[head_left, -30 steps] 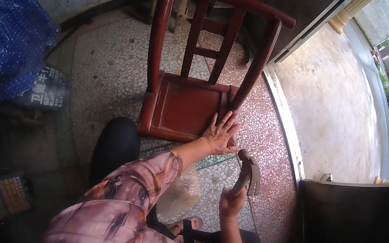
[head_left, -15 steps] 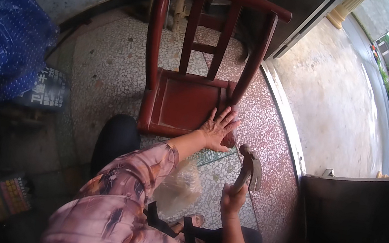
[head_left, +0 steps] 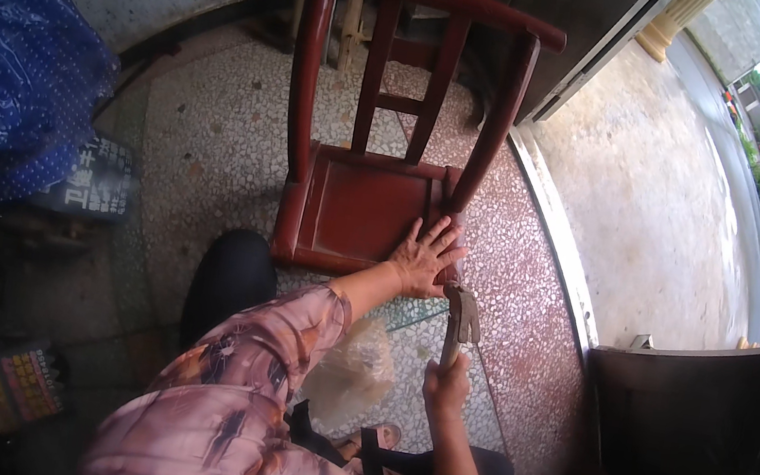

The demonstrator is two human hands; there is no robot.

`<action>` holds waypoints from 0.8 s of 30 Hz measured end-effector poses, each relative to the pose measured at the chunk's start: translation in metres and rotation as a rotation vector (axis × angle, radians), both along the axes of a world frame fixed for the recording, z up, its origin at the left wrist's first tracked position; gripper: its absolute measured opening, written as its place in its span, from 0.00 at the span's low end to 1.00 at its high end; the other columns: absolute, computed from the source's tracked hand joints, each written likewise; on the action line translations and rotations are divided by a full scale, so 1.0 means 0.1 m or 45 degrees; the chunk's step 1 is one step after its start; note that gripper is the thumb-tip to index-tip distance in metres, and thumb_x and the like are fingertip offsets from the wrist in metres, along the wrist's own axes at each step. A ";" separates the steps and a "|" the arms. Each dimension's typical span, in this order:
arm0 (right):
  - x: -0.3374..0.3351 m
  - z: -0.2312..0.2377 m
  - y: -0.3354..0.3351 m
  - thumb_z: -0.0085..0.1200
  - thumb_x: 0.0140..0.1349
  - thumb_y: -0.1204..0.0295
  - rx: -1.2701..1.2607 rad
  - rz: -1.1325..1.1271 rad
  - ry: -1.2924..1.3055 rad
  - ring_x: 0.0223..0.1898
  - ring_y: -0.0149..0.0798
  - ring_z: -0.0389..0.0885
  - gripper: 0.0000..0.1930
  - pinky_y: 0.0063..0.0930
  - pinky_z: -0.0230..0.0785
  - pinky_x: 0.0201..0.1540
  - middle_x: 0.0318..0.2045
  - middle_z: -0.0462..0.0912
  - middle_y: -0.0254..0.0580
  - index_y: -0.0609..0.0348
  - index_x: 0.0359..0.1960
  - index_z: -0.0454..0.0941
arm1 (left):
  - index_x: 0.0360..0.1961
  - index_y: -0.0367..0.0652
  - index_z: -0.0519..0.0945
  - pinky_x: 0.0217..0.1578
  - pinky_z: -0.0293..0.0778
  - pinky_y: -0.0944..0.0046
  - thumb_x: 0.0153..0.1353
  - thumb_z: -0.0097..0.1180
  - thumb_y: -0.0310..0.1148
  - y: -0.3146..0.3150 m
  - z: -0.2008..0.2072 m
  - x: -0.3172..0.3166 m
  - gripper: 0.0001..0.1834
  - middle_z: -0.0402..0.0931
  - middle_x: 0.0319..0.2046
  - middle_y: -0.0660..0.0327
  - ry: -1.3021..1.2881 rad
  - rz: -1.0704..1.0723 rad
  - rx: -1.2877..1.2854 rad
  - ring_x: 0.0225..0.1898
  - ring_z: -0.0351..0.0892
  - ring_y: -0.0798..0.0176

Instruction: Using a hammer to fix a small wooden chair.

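A dark red wooden chair (head_left: 365,206) stands upright before me, its slatted back on the far side. My left hand (head_left: 423,261) lies with fingers spread on the seat's near right corner. In my right hand (head_left: 446,385) is a claw hammer (head_left: 461,319), gripped by its handle. The hammer's head is up against the chair's near right corner, just beside my left hand; whether it touches the wood I cannot tell. The chair's legs are hidden below the seat.
A crumpled clear plastic bag (head_left: 355,371) lies on the speckled floor (head_left: 199,132) between my legs. To the left hangs a blue dotted cover (head_left: 28,96). A printed box (head_left: 14,384) sits lower left. At the right, a door sill (head_left: 557,235) borders the concrete outside.
My right hand has swung the hammer left, bringing its head to the chair's corner. The left hand stays on the seat.
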State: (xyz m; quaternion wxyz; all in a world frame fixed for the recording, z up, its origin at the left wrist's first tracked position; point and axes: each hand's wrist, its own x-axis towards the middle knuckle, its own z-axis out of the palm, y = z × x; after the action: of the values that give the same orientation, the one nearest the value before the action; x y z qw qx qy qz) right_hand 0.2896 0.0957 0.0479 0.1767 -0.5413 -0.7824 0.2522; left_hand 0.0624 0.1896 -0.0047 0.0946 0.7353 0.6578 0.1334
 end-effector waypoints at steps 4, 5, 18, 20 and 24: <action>-0.14 0.36 0.07 0.57 0.55 0.71 0.272 0.102 0.184 0.28 0.67 0.77 0.17 0.55 0.69 0.30 0.27 0.78 0.59 0.56 0.45 0.65 | 0.68 0.58 0.59 0.65 0.33 0.31 0.51 0.48 0.68 -0.01 0.04 0.00 0.46 0.39 0.72 0.56 0.026 0.008 -0.018 0.73 0.28 0.48; -0.22 0.48 0.13 0.57 0.55 0.71 0.553 0.228 0.303 0.29 0.67 0.77 0.17 0.56 0.69 0.31 0.27 0.78 0.59 0.56 0.45 0.65 | 0.68 0.58 0.59 0.65 0.33 0.31 0.51 0.48 0.68 -0.02 0.06 0.00 0.45 0.39 0.72 0.56 -0.009 0.010 -0.011 0.73 0.28 0.48; 0.13 0.05 0.04 0.62 0.53 0.74 0.363 -0.038 0.513 0.24 0.30 0.72 0.14 0.27 0.68 0.29 0.24 0.74 0.35 0.58 0.36 0.68 | 0.67 0.58 0.60 0.65 0.33 0.30 0.52 0.47 0.69 -0.01 0.03 0.02 0.45 0.38 0.72 0.57 -0.059 0.031 -0.011 0.73 0.27 0.49; 0.13 -0.03 0.06 0.61 0.54 0.74 0.335 -0.011 0.476 0.23 0.35 0.74 0.14 0.30 0.68 0.29 0.23 0.74 0.38 0.58 0.36 0.67 | 0.67 0.58 0.60 0.65 0.33 0.31 0.51 0.49 0.68 0.02 0.09 0.03 0.46 0.37 0.72 0.57 -0.067 0.007 -0.002 0.73 0.27 0.49; -0.02 0.05 0.11 0.58 0.53 0.72 -0.176 -0.069 0.031 0.30 0.61 0.77 0.16 0.47 0.68 0.32 0.24 0.75 0.56 0.58 0.40 0.65 | 0.68 0.58 0.59 0.65 0.34 0.30 0.48 0.54 0.66 -0.03 0.07 0.00 0.47 0.38 0.72 0.56 -0.043 -0.004 -0.043 0.73 0.27 0.49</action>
State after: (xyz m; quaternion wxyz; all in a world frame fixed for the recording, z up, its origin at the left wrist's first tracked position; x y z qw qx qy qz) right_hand 0.2875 0.1069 0.0526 0.1552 -0.5701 -0.7460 0.3072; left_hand 0.0621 0.1865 0.0027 0.1185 0.7323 0.6570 0.1345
